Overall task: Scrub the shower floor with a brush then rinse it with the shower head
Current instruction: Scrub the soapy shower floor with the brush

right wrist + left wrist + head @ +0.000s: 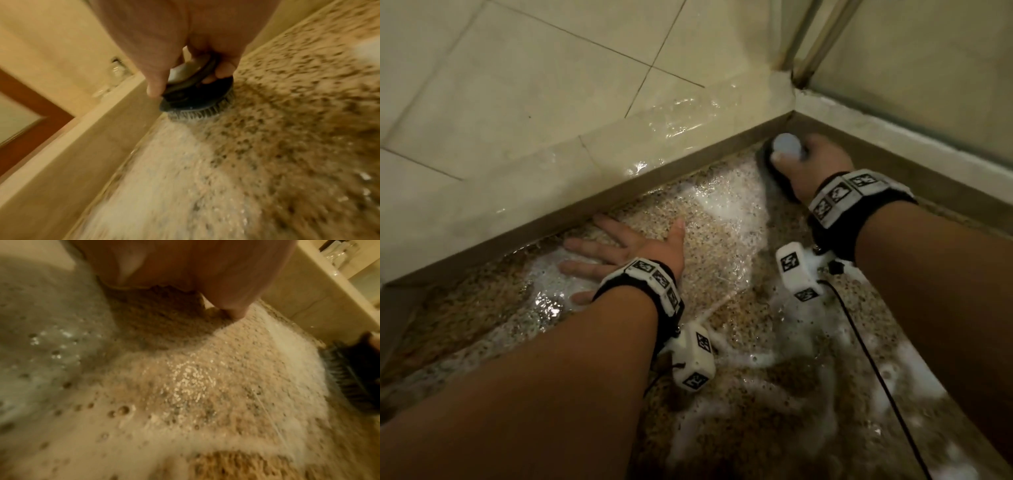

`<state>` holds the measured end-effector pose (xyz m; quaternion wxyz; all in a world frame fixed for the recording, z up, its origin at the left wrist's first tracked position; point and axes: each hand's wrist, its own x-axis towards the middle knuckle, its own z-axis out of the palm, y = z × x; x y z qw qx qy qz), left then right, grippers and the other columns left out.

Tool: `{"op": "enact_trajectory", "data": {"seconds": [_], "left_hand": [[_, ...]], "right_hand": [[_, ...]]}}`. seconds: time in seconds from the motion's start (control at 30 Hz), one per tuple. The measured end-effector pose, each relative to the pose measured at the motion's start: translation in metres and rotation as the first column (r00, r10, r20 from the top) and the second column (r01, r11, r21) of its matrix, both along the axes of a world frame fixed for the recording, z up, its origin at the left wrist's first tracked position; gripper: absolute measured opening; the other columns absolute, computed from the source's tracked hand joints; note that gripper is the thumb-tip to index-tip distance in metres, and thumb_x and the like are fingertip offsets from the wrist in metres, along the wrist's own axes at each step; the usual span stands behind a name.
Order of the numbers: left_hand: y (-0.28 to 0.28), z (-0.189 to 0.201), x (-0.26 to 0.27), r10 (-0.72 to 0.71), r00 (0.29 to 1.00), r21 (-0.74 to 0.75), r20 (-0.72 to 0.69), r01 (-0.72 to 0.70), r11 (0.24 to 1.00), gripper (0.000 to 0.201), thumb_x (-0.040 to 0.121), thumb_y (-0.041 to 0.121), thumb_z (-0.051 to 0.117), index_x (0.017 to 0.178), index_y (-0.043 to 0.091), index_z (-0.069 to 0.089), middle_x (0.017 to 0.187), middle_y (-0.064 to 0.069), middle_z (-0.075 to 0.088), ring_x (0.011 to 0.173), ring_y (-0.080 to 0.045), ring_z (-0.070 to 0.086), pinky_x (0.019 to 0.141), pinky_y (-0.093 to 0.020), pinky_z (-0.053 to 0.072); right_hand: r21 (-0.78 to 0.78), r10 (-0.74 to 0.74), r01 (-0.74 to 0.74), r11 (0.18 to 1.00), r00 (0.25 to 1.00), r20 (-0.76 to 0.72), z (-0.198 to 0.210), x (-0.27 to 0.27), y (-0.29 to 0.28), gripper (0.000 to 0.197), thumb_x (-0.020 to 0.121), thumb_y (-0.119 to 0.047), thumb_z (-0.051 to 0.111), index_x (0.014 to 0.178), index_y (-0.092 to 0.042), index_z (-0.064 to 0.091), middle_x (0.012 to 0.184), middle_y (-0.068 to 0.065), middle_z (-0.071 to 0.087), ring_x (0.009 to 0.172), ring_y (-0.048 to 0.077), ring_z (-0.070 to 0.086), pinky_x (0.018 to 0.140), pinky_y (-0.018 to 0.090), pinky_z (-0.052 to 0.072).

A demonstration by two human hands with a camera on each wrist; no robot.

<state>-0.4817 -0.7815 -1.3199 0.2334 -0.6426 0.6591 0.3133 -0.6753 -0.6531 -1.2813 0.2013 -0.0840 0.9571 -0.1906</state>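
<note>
The right hand (822, 161) curls around the knob of the brush (195, 97), at the far corner of the shower floor (722, 246). The brush seems light and stiff, probably slippery with foam; the left hand (626, 253) lies spread flat

I'm looking down into a home bathroom's shower stall: a wet, soapy pebble-textured shower floor (722, 246) meets a raised tiled curb (585, 171), with beige floor tiles (517, 68) beyond and a glass enclosure panel (928, 68) in its metal frame.
</note>
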Motion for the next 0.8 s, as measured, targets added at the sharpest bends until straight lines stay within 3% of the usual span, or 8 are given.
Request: {"op": "enact_trajectory", "data": {"seconds": [0.1, 0.2, 0.3, 0.4, 0.5, 0.6, 0.73, 0.8], "left_hand": [[0.0, -0.002, 0.001, 0.004, 1.0, -0.007, 0.0, -0.004, 1.0, 0.135, 0.066, 0.104, 0.031, 0.158, 0.025, -0.029, 0.159, -0.023, -0.042, 0.148, -0.054, -0.031, 0.113, -0.081, -0.005], [0.001, -0.002, 0.0, 0.005, 1.0, -0.007, -0.002, -0.005, 1.0, 0.135, 0.066, 0.104, 0.031, 0.158, 0.025, -0.029, 0.16, -0.023, -0.041, 0.148, -0.054, -0.03, 0.113, -0.081, -0.005], [0.002, -0.001, -0.001, 0.005, 1.0, -0.027, 0.003, -0.004, 1.0, 0.134, 0.068, 0.103, 0.033, 0.158, 0.025, -0.029, 0.16, -0.023, -0.04, 0.148, -0.054, -0.029, 0.114, -0.081, -0.004], [0.003, 0.002, -0.001, 0.003, 1.0, -0.021, 0.0, -0.003, 1.0, 0.134, 0.069, 0.102, 0.033, 0.158, 0.024, -0.029, 0.16, -0.023, -0.04, 0.149, -0.053, -0.029, 0.114, -0.08, -0.005], [0.003, 0.0, 0.0, -0.005, 1.0, -0.023, 0.006, 0.005, 1.0, 0.133, 0.07, 0.102, 0.033, 0.158, 0.025, -0.029, 0.16, -0.023, -0.04, 0.149, -0.053, -0.029, 0.114, -0.079, -0.007], [0.003, -0.001, 0.001, -0.008, 1.0, -0.033, 0.011, 0.008, 0.999, 0.133, 0.069, 0.103, 0.033, 0.158, 0.026, -0.029, 0.16, -0.022, -0.041, 0.149, -0.053, -0.028, 0.113, -0.08, -0.006], [0.005, 0.001, 0.002, -0.013, 1.0, -0.042, 0.015, 0.014, 0.999, 0.132, 0.071, 0.101, 0.036, 0.158, 0.027, -0.029, 0.161, -0.021, -0.04, 0.15, -0.052, -0.026, 0.115, -0.078, -0.006], [0.006, 0.003, 0.002, -0.02, 1.0, -0.048, 0.019, 0.021, 0.999, 0.131, 0.072, 0.1, 0.037, 0.158, 0.027, -0.03, 0.161, -0.021, -0.039, 0.15, -0.053, -0.025, 0.115, -0.078, -0.006]], "right_hand": [[-0.019, -0.159, 0.16, 0.987, 0.987, 0.015, 0.002, 0.007, 0.001, 0.058, 0.097, -0.052, 0.057, 0.139, -0.013, 0.05, 0.135, 0.009, 0.059, 0.122, 0.033, 0.055, 0.089, 0.035, 0.04], [-0.156, 0.081, -0.062, 0.986, 0.99, 0.12, -0.005, 0.044, -0.023, 0.052, 0.093, -0.05, 0.064, 0.135, -0.022, 0.056, 0.115, -0.003, 0.061, 0.103, 0.02, 0.058, 0.082, 0.028, 0.038], [-0.129, 0.256, -0.234, 0.964, 0.948, 0.19, -0.009, 0.058, -0.033, 0.055, 0.087, -0.05, 0.072, 0.133, -0.024, 0.058, 0.117, -0.002, 0.064, 0.1, 0.019, 0.06, 0.08, 0.028, 0.043], [-0.139, 0.071, -0.04, 0.989, 0.972, 0.223, -0.002, 0.032, -0.008, 0.059, 0.084, -0.053, 0.074, 0.133, -0.022, 0.06, 0.116, 0.001, 0.064, 0.107, 0.023, 0.062, 0.081, 0.028, 0.043], [-0.015, -0.166, 0.168, 0.986, 0.981, 0.098, 0.004, 0.001, 0.035, 0.064, 0.089, -0.056, 0.067, 0.138, -0.017, 0.055, 0.132, 0.007, 0.062, 0.117, 0.029, 0.059, 0.086, 0.031, 0.039], [-0.036, -0.274, 0.276, 0.96, 0.96, 0.052, 0.005, 0.014, 0.056, 0.063, 0.092, -0.056, 0.061, 0.141, -0.017, 0.052, 0.134, 0.008, 0.061, 0.119, 0.032, 0.059, 0.086, 0.031, 0.037], [-0.156, -0.13, 0.16, 0.975, 0.973, 0.189, -0.001, 0.078, 0.04, 0.045, 0.089, -0.048, 0.069, 0.126, -0.025, 0.056, 0.098, -0.006, 0.059, 0.084, 0.016, 0.058, 0.065, 0.019, 0.041], [-0.149, 0.059, -0.019, 0.989, 0.96, 0.273, -0.005, 0.105, 0.036, 0.043, 0.085, -0.051, 0.072, 0.119, -0.03, 0.055, 0.096, -0.01, 0.059, 0.084, 0.014, 0.06, 0.067, 0.023, 0.049]]}}
